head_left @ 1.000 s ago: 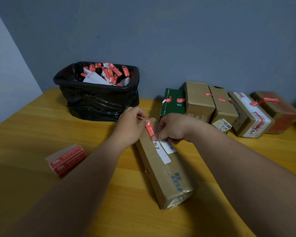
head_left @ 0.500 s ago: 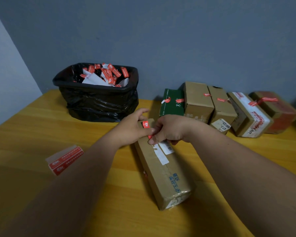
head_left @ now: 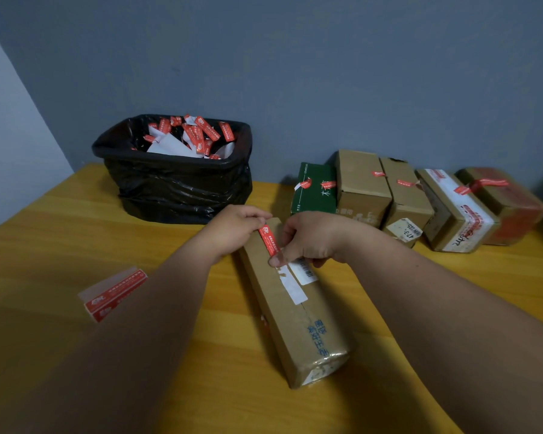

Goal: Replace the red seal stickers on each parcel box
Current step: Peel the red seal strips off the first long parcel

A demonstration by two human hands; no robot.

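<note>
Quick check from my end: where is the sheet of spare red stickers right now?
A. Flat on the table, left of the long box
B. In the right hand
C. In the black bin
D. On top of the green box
A: the sticker sheet lies flat on the table, left of the long box, apart from both hands, which are busy with the red sticker at the box's far end.

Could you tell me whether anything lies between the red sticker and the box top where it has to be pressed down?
Nothing visible does. Both hands, left and right, hold the sticker right over the box, on bare cardboard beyond the white label.
</note>
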